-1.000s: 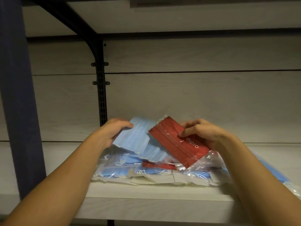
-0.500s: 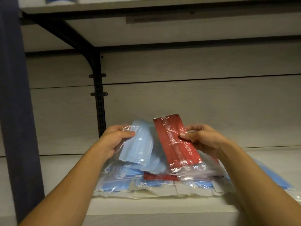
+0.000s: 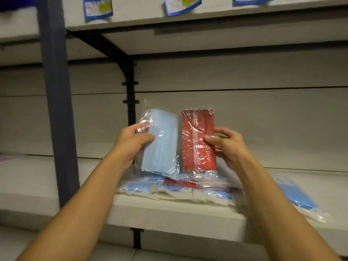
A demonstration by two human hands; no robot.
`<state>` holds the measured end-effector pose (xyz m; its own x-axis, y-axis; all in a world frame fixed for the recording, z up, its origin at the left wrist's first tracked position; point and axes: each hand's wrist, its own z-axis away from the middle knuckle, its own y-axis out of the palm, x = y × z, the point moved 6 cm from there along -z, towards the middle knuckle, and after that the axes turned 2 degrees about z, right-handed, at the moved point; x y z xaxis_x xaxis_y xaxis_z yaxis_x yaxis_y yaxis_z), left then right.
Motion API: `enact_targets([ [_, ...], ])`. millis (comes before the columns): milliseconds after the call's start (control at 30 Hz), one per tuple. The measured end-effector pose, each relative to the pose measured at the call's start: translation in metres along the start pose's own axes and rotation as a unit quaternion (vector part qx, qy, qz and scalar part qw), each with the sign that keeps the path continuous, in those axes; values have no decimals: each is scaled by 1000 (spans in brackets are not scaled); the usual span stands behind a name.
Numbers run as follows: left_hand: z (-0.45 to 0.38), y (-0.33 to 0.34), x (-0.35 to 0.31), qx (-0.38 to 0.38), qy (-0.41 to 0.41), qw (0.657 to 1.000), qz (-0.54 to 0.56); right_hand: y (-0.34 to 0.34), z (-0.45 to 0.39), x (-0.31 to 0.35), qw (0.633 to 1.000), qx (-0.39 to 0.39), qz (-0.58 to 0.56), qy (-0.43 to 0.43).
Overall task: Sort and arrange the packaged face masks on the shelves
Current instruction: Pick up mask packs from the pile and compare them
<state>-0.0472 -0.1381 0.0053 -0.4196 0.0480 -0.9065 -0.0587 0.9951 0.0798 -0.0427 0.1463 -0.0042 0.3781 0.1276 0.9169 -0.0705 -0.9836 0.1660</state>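
My left hand (image 3: 131,144) grips a clear-wrapped pack of light blue face masks (image 3: 162,142) by its left edge and holds it upright. Beside it, my right hand (image 3: 227,146) pinches a red mask pack (image 3: 195,140) with white lettering, also upright, by its right edge. Both packs hang above a loose pile of blue and red mask packs (image 3: 175,187) lying on the white shelf (image 3: 169,213). The two held packs stand side by side, almost touching.
Another blue mask pack (image 3: 295,196) lies on the shelf at the right, overhanging the front edge. A dark upright post (image 3: 56,102) stands at the left, a black bracket (image 3: 130,85) behind the pile. The upper shelf (image 3: 188,17) carries blue price tags.
Both hands have lifted their packs off the pile and turned them upright, side by side. The camera has tilted up, bringing the upper shelf and its tags into view.
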Motion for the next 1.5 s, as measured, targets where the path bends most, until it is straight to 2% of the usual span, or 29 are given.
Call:
enact_targets([
  [233, 119, -28, -54, -65, 107, 986, -112, 32, 77, 17, 995, 57, 13, -84],
  [433, 208, -87, -58, -167, 97, 975, -106, 73, 132, 10, 988, 134, -11, -74],
  [667, 270, -158, -68, -293, 92, 945, -117, 144, 166, -9, 980, 187, -46, -45],
  [833, 289, -209, -78, -329, 89, 930, -138, 201, 187, -12, 972, 224, -51, -48],
  [1000, 293, -267, -81, -353, 86, 919, -153, 264, 198, -11, 968, 229, -78, -63],
  [1500, 259, -478, -103, -355, 69, 916, -174, 462, 203, -40, 970, 216, -97, -55],
])
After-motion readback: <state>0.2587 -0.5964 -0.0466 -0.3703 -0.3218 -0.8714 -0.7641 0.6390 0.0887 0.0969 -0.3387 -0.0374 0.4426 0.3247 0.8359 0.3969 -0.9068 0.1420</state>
